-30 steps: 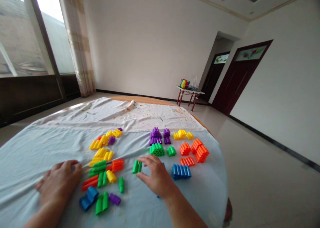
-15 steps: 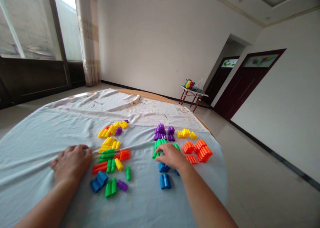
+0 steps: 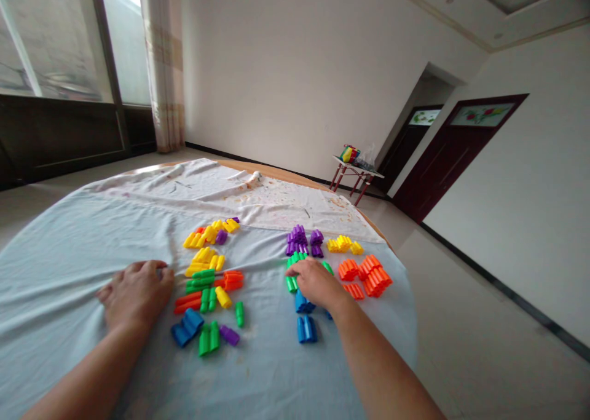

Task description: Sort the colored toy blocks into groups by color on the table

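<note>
My left hand (image 3: 138, 294) lies palm down on the blue cloth, fingers spread and holding nothing. Beside it is a mixed group of plastic peg blocks: yellow blocks (image 3: 205, 261), green blocks (image 3: 209, 339), red-orange blocks (image 3: 188, 302), blue blocks (image 3: 187, 328) and a purple block (image 3: 229, 335). My right hand (image 3: 318, 281) reaches over the sorted green blocks (image 3: 292, 283), its index finger stretched out and touching them; the thumb is hidden. Just below that hand are joined blue blocks (image 3: 306, 329), partly covered higher up by the palm.
Purple blocks (image 3: 296, 240) stand beyond my right hand, with yellow blocks (image 3: 340, 244) and orange blocks (image 3: 375, 277) to the right. A stained white cloth (image 3: 276, 202) covers the table's far part. A small side table (image 3: 354, 166) holds a colourful bag.
My right hand's index finger has straightened over the green blocks, and its thumb has gone out of sight. The left hand still rests on the cloth. The view has shifted slightly.
</note>
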A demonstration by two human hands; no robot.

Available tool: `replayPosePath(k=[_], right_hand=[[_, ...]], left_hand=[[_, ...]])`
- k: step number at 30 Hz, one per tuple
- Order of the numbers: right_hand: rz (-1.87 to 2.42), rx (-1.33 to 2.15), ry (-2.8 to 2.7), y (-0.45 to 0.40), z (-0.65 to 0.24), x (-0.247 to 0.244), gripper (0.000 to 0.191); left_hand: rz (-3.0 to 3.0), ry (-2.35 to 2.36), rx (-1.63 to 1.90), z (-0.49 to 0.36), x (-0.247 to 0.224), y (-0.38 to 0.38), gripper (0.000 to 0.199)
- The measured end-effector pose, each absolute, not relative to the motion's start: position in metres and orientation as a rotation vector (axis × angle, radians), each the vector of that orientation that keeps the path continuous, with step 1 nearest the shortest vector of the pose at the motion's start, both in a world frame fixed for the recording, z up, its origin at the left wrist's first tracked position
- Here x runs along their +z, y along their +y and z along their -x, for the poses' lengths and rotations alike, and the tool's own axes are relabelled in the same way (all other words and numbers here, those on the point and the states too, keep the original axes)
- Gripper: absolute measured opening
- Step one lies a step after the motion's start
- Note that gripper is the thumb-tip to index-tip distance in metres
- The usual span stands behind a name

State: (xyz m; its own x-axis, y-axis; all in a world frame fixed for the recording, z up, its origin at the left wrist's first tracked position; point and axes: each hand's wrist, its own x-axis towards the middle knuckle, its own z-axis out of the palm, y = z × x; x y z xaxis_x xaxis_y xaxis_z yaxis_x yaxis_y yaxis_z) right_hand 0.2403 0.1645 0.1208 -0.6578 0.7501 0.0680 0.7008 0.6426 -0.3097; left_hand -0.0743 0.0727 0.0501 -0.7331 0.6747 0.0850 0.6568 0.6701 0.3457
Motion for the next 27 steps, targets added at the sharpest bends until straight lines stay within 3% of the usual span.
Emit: replayPosePath(k=[8,21,27], right_hand=[[1.188,0.532,-2.734,0.173,-0.238,0.112,0.042],[1.307,0.459,-2.751,0.174,-0.24,0.109,0.039],[0.948,0.511,-2.646,0.142,-0.221,0.112,0.037]], left_hand=[[-1.147,2.819,0.608,0.076,0.048,0.073,0.049],[-1.155,2.813,0.616,0.073,0.051,0.071,0.049],[-1.174,2.808,0.625,0.071,0.051,0.07,0.049]])
